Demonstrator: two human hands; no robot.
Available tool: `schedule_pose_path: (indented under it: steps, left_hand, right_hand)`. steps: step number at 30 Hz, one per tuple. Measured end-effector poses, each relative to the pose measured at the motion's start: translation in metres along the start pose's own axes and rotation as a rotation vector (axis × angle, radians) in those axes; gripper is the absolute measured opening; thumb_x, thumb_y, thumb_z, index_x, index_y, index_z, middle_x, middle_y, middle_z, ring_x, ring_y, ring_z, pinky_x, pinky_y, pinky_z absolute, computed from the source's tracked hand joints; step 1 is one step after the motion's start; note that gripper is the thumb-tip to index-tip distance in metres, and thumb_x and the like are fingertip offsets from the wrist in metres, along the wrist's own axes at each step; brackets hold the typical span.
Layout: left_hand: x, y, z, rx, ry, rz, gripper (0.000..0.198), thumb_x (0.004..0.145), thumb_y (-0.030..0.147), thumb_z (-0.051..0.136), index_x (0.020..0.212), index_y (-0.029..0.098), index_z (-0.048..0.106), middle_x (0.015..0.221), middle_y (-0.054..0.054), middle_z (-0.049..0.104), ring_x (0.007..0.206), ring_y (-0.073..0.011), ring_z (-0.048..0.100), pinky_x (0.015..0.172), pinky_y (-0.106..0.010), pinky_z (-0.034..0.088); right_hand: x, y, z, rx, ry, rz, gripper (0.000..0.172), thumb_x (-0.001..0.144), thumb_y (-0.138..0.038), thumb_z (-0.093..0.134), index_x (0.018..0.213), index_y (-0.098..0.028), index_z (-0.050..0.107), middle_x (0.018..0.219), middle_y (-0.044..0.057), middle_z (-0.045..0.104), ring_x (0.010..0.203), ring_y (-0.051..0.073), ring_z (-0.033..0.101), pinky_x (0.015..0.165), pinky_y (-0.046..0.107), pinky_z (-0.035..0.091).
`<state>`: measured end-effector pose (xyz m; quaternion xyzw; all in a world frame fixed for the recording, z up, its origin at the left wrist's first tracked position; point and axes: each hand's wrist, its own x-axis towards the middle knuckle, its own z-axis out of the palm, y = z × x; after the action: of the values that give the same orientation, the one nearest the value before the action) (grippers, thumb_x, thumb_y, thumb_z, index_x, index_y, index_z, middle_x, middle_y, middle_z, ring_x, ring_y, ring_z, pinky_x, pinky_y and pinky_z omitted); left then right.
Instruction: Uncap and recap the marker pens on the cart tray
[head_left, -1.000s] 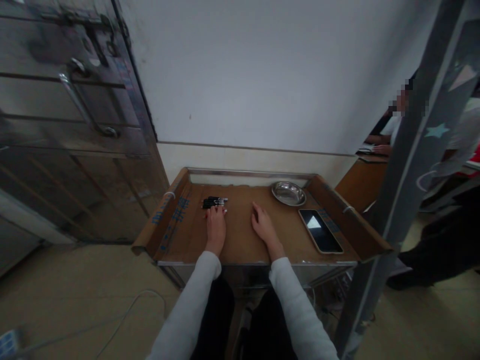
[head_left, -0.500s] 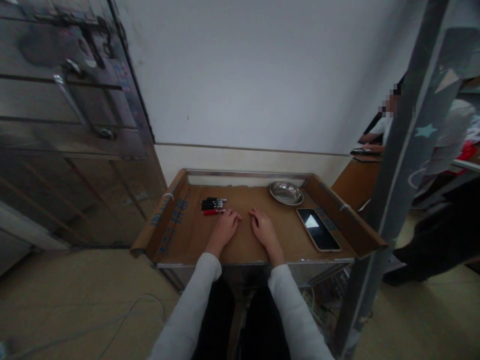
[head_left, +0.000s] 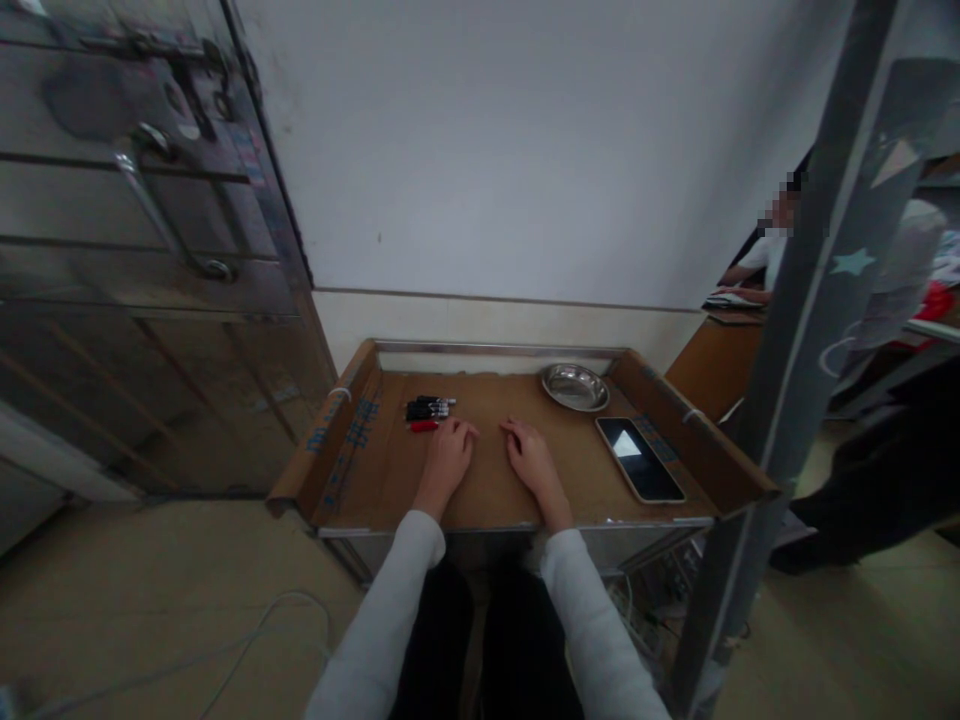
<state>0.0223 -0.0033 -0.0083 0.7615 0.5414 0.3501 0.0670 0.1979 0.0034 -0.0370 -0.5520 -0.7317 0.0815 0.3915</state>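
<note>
My left hand (head_left: pixel 448 462) rests on the brown cardboard table top (head_left: pixel 487 500), fingers loosely bent and apart. Its fingertips lie by a red pen (head_left: pixel 424 426) and cover the pen's right end; no grip on it shows. Several black pens (head_left: pixel 429 407) lie side by side just beyond the red one. My right hand (head_left: pixel 531 460) lies on the cardboard a little to the right, palm down, fingers relaxed and holding nothing. Right of it is a phone (head_left: pixel 641 460), screen up with a bright reflection. A round shiny metal dish (head_left: pixel 576 386) sits behind the phone.
Raised cardboard flaps (head_left: pixel 686 420) border the table's left and right sides. A white wall (head_left: pixel 487 170) stands behind. At left is a metal door (head_left: pixel 150 340) with a handle; at right rises a grey post (head_left: pixel 787 360). Beyond it a person (head_left: pixel 757 265) sits at a desk.
My left hand has shifted slightly over the red pen's right end, hiding more of it. My right hand stays in place. The whole view has moved very slightly.
</note>
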Motion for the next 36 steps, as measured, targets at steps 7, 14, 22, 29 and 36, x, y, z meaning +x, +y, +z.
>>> schedule_pose_path:
  steps: [7,14,22,29,36]
  left_hand:
    - [-0.006,0.000,-0.002,0.373,0.232,-0.326,0.021,0.087,0.019,0.041,0.097,0.012,0.058,0.099,-0.016,0.058,0.098,-0.0309,0.049,0.081,-0.046,0.041]
    - [0.004,0.008,0.012,0.161,0.001,0.038,0.020,0.091,0.029,0.043,0.092,0.019,0.060,0.093,-0.007,0.060,0.090,-0.0211,0.056,0.082,-0.034,0.043]
    - [0.038,0.005,0.028,-0.301,0.246,-0.036,0.020,0.087,0.029,0.052,0.104,0.017,0.054,0.101,-0.007,0.060,0.092,-0.0171,0.060,0.083,-0.033,0.049]
    - [0.045,0.001,0.032,-0.365,0.225,0.046,0.030,0.091,0.020,0.042,0.118,0.019,0.055,0.116,-0.009,0.062,0.107,-0.0175,0.059,0.095,-0.037,0.046]
    - [0.043,0.000,0.034,-0.348,0.092,0.150,0.053,0.087,0.007,0.029,0.138,0.022,0.034,0.134,-0.007,0.051,0.126,-0.0146,0.044,0.104,-0.036,0.040]
  right_hand:
    - [0.004,-0.007,0.000,-0.056,0.019,0.020,0.033,0.087,-0.019,0.037,0.111,-0.015,0.059,0.114,0.013,0.061,0.109,0.023,0.053,0.097,0.044,0.040]
    - [0.023,-0.012,0.004,0.162,0.084,0.006,0.033,0.090,-0.034,0.035,0.105,-0.017,0.059,0.107,0.013,0.060,0.104,0.022,0.053,0.094,0.040,0.041]
    - [0.056,0.003,0.018,0.865,0.046,0.332,0.037,0.072,-0.053,0.058,0.079,-0.017,0.064,0.061,-0.001,0.061,0.052,0.011,0.051,0.051,0.023,0.042]
    - [0.060,0.009,0.024,1.146,0.166,0.472,0.039,0.060,-0.049,0.072,0.080,-0.016,0.066,0.074,0.002,0.067,0.059,0.010,0.058,0.060,0.024,0.049]
    - [0.057,0.007,0.019,1.207,0.013,0.462,0.034,0.063,-0.046,0.071,0.080,-0.016,0.068,0.086,0.006,0.070,0.068,0.012,0.063,0.068,0.028,0.053]
